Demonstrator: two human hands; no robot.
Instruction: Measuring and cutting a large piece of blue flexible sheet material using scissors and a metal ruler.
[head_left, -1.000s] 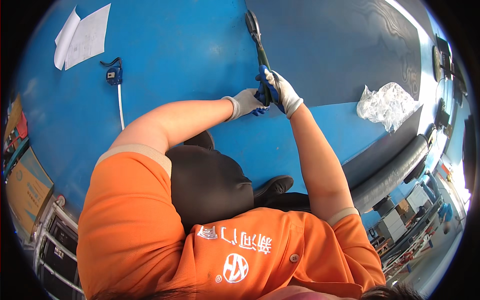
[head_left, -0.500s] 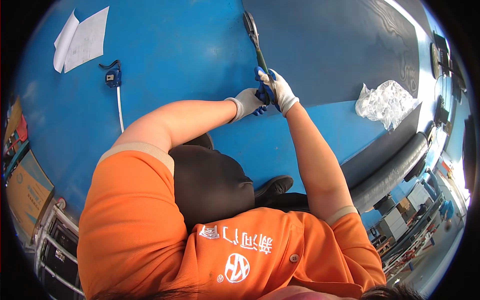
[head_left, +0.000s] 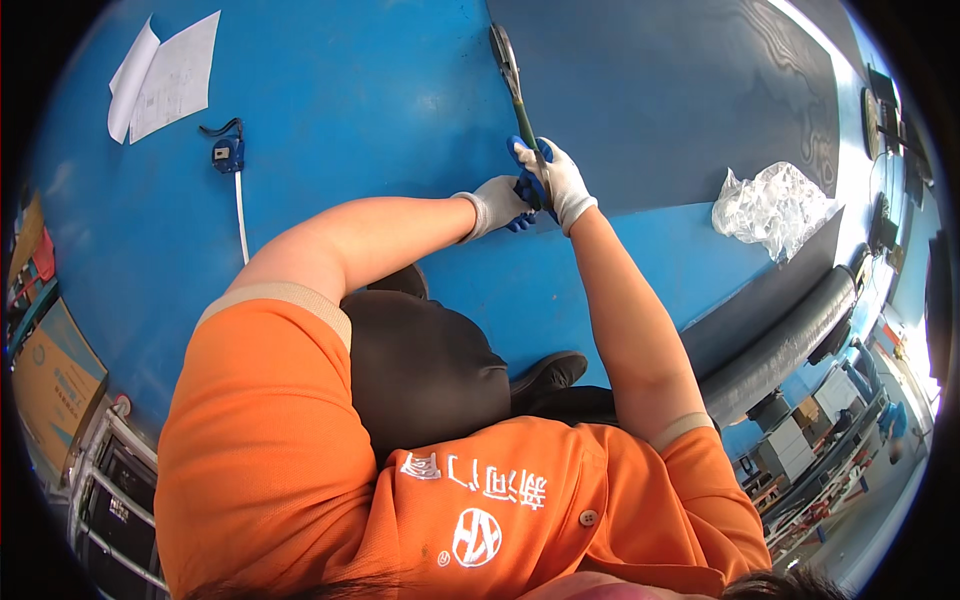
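Note:
My right hand [head_left: 557, 182], in a white and blue glove, is closed round the green handle of long metal-headed shears [head_left: 508, 65]. Their grey head points away from me, lying along the left edge of a dark grey sheet [head_left: 650, 100]. Against the right hand, on its left, is my left hand [head_left: 497, 206], gloved alike. Its fingers are curled shut near the handle end and the sheet's near corner; what they grip is hidden.
A blue tape measure [head_left: 228, 153] lies left with its tape pulled out, below white papers [head_left: 175, 85]. To the right are crumpled clear plastic [head_left: 770, 210] and a thick dark roll [head_left: 785, 345]. A metal-framed cart [head_left: 110, 490] and a cardboard box [head_left: 58, 385] stand at lower left.
Both hands and the shears stay in almost the same place, with only a very slight shift. Nothing has been let go.

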